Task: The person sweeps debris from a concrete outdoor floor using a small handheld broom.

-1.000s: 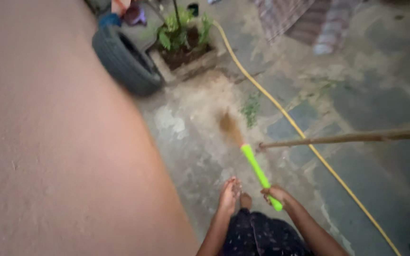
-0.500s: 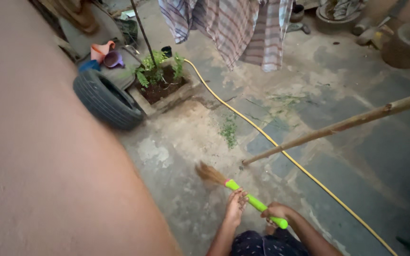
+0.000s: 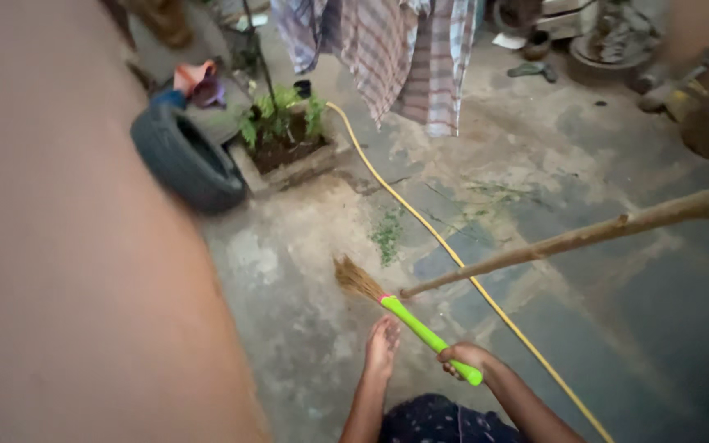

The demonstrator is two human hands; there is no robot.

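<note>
My right hand [image 3: 463,359] grips the bright green handle of a short broom [image 3: 408,318]. Its brown bristle head [image 3: 356,279] points up and left, touching the concrete floor. My left hand [image 3: 382,344] hangs just left of the handle with fingers loosely extended toward the ground, holding nothing. A patch of green weeds [image 3: 387,234] lies on the floor beyond the bristles.
A pinkish wall [image 3: 67,271] fills the left. A black tyre [image 3: 186,160] leans by it, beside a concrete planter with green plants [image 3: 285,135]. A yellow hose [image 3: 453,258] runs diagonally across the floor. A wooden pole [image 3: 601,231] slants in from the right. Checked cloths [image 3: 404,49] hang above.
The broom head has swung from further up the floor back toward me and to the left. The view has tilted up, bringing the hanging cloths into sight.
</note>
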